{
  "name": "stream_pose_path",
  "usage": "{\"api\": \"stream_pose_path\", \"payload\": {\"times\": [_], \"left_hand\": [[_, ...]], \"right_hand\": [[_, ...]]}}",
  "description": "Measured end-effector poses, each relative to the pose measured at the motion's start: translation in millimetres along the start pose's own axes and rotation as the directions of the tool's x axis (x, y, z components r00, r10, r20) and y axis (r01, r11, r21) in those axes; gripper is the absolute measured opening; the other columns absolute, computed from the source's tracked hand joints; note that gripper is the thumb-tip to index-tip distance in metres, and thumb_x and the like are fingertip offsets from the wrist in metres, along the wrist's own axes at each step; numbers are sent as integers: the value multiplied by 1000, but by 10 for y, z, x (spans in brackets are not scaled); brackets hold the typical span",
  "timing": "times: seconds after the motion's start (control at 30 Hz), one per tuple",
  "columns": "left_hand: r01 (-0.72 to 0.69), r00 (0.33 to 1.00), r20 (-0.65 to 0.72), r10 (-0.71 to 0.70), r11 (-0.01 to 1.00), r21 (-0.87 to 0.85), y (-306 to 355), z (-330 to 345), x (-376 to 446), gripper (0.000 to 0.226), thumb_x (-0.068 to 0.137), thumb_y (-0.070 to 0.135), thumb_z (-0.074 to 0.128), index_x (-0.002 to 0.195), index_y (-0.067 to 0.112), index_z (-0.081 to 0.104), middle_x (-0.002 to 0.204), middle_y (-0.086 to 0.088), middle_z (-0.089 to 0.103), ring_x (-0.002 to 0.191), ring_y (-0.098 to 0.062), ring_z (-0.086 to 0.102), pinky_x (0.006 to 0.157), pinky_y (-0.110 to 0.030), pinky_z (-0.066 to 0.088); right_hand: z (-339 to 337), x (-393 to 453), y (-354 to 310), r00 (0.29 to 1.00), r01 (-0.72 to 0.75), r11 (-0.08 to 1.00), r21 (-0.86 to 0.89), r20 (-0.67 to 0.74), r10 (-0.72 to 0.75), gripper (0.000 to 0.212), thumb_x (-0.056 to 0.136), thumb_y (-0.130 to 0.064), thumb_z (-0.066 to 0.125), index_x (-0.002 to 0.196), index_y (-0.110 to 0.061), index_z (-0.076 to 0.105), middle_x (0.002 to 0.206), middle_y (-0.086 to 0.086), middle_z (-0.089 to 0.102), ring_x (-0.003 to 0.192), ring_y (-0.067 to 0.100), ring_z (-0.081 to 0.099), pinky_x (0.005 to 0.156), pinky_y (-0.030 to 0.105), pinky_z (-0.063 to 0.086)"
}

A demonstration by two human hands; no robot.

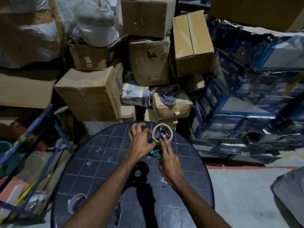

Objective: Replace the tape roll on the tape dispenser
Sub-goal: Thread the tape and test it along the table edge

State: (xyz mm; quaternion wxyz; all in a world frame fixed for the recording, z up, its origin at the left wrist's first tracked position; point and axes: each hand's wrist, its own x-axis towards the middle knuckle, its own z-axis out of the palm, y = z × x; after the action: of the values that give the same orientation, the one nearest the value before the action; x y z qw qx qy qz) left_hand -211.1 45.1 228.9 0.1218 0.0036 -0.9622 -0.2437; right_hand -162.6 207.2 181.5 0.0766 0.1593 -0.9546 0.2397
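Head view looks down on a round black table (92,162) with a grid pattern, where both hands work at the far edge. A teal tape dispenser (156,152) lies on its side on the tabletop, and a roll of clear tape (162,133) sits on its black hub, the three-lobed hub showing through the roll's centre. The right hand (169,163) reaches forward with its index and middle fingers straight, the fingertips pressing on the hub and the near rim of the roll; it grips nothing. The left hand (139,140) rests just left of the roll with fingers spread and relaxed over the front end of the dispenser, thumb lying against the teal frame; what lies beneath its fingers is hidden.

Near the table's front left edge lies a second, nearly used-up tape ring (76,202), well apart from the dispenser. Scraps of clear tape (164,181) dot the tabletop. Behind the table stand stacked brown cardboard boxes (92,94), and blue printed cartons (230,102) are piled to the right.
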Motion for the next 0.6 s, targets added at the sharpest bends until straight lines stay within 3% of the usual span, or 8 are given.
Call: {"api": "stream_pose_path", "payload": {"times": [0.1, 0.27, 0.43, 0.6], "left_hand": [[-57, 998, 43, 53, 994, 88, -15, 35, -10, 51, 76, 41, 62, 126, 30, 62, 152, -4, 31, 140, -28, 13, 115, -49, 15], [-32, 998, -47, 33, 999, 32, 35, 13, -19, 35, 83, 32, 63, 116, 29, 74, 151, 1, 39, 135, -24, 21, 114, -47, 20], [-14, 999, 52, 11, 998, 60, 78, -13, -31, 61, 81, 39, 64, 140, 26, 52, 157, -6, 25, 142, -29, 10, 116, -52, 15], [-36, 999, 31, 35, 999, 25, 86, 5, -68, 50, 78, 33, 70, 127, 29, 66, 152, 1, 39, 136, -27, 19, 112, -49, 21]], "right_hand": [[-16, 19, 2, 1000, 12, 1000, -6, 8, -12, 99, 81, 0, 62, 163, -21, 11, 171, -12, -12, 79, 20, 60, 61, 29, 50], [-56, 8, 18, 1000, 24, 1000, -12, 5, -24, 98, 80, 0, 64, 163, -18, 14, 171, -12, -11, 73, 20, 58, 57, 33, 53], [-167, -18, 23, 999, 49, 998, -28, 19, -48, 95, 80, 2, 63, 161, -17, 17, 171, -11, -8, 72, 21, 56, 54, 35, 50], [-226, -93, 34, 997, 64, 997, -35, 38, -62, 96, 80, 0, 62, 162, -16, 15, 172, -7, -4, 77, 28, 61, 57, 37, 49]]}}
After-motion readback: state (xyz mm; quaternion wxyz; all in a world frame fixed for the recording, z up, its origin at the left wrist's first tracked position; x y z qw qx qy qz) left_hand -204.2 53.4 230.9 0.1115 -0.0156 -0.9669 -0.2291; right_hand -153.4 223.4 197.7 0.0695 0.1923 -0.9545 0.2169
